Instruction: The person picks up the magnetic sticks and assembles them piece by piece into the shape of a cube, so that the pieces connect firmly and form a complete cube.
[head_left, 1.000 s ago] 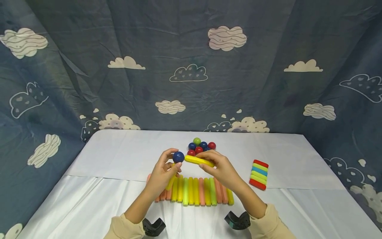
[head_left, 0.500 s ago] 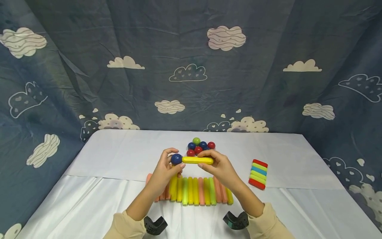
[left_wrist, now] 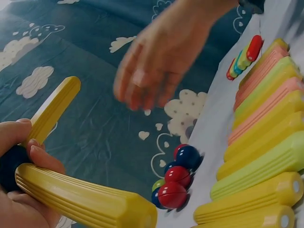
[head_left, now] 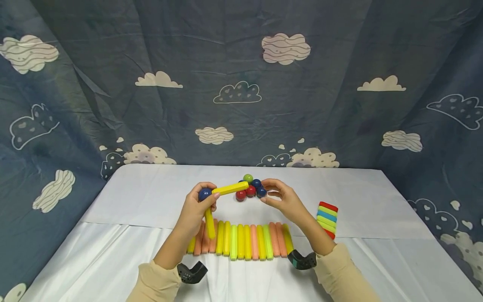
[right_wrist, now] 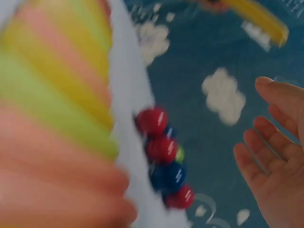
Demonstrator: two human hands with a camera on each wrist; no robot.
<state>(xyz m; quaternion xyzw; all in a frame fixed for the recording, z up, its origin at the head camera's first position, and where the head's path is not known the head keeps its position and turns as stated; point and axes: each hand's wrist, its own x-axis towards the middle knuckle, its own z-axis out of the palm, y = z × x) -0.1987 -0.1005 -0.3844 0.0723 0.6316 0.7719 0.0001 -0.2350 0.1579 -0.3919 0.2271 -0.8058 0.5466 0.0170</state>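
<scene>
In the head view my left hand [head_left: 192, 210] grips a blue ball [head_left: 205, 194] above the table. Two yellow sticks join that ball: one stick [head_left: 231, 188] points right and slightly up, the other stick [head_left: 209, 225] hangs down. The left wrist view shows the thumb and fingers round the ball [left_wrist: 10, 167]. My right hand [head_left: 283, 200] holds nothing, its fingers spread and loosely bent, beside a cluster of balls; the right wrist view shows its bare palm [right_wrist: 280, 166]. The cluster has red balls [head_left: 250, 191], blue balls [head_left: 261, 192] and a green ball [head_left: 247, 178].
A row of yellow, green and pink sticks [head_left: 247, 242] lies across the white table [head_left: 151, 201] in front of the hands. At right, partly behind the right forearm, lies a short stack of red, green and blue sticks [head_left: 328, 216]. A cloud-patterned cloth [head_left: 241, 117] hangs behind.
My right hand has let go of the yellow stick and moved slightly right and up. The stick, end to the ball, now stays with it as my left hand shifts left.
</scene>
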